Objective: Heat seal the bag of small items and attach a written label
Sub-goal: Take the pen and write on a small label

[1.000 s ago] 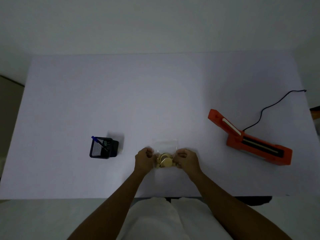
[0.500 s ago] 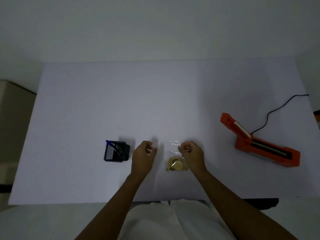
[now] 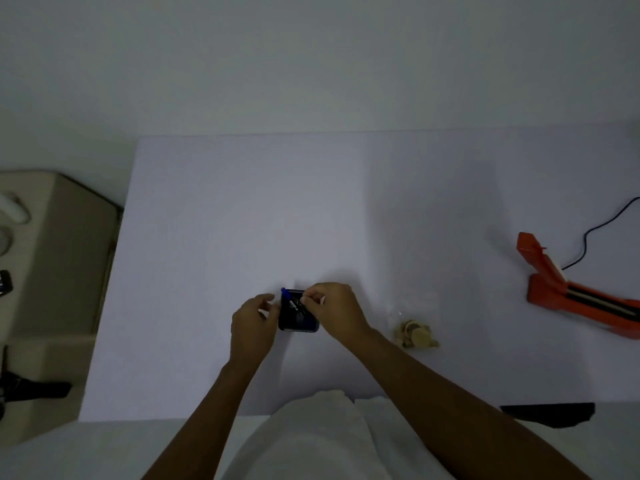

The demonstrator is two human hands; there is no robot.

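Note:
The clear bag (image 3: 414,318) of small tan items (image 3: 415,336) lies flat on the white table (image 3: 242,220), with no hand on it. To its left stands a black mesh pen holder (image 3: 298,322) with a blue-capped pen (image 3: 284,293) sticking out. My right hand (image 3: 334,311) reaches over the holder's top, its fingertips bunched on something inside; what it pinches is too small to make out. My left hand (image 3: 254,323) sits against the holder's left wall with loosely curled fingers. The orange heat sealer (image 3: 571,299) stands far right with its arm raised.
A black cable (image 3: 595,230) runs from the sealer towards the right edge. A beige cabinet (image 3: 59,258) with dark objects stands left of the table. The table's near edge is close to my body, with a dark object (image 3: 547,414) by it at the right.
Both hands have left the bag and moved left to the pen holder. The bag now lies alone on the table. My head has turned left, shifting the sealer towards the right edge.

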